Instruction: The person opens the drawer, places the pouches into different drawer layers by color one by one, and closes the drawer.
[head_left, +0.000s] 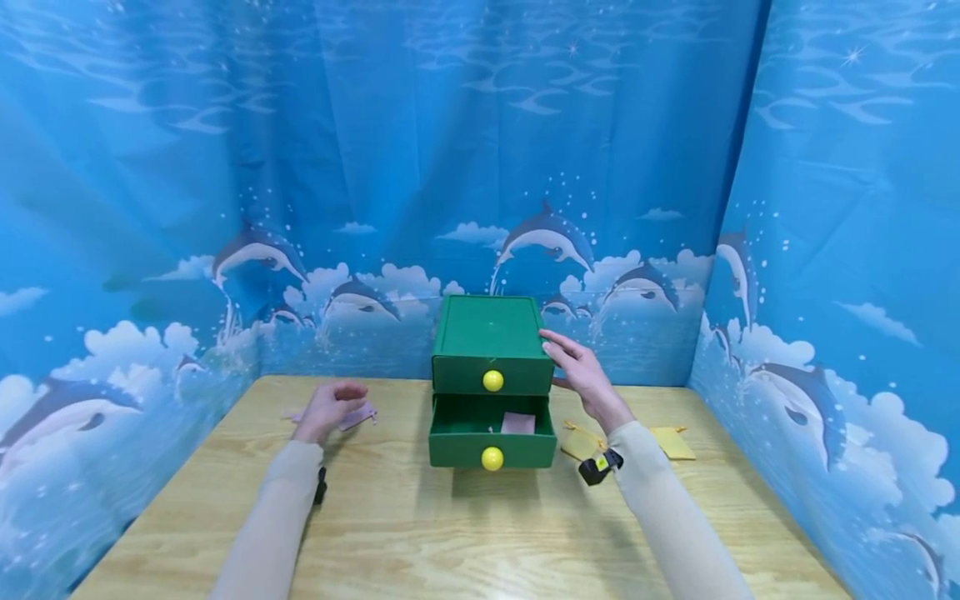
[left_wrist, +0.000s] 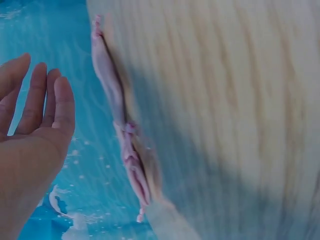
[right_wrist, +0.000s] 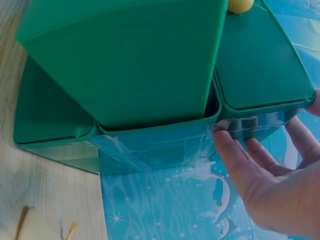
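Touching the right side of the green cabinet (head_left: 487,321), frame centre: right hand (head_left: 581,375), fingers mostly straight, gripping nothing; laid flat there, it seems, to steady the casing. Left hand (head_left: 330,410), left of centre, relaxed, half open and empty, near lilac pouches (head_left: 358,417) on the counter (head_left: 375,525). Cabinet drawer (head_left: 457,452) pulled out below a closed one (yellow knobs (head_left: 492,381) on both), leaving a flat lilac piece (head_left: 518,423) exposed inside. Yellow pouches (head_left: 579,443), right of centre, flanking the right sleeve (head_left: 660,492).
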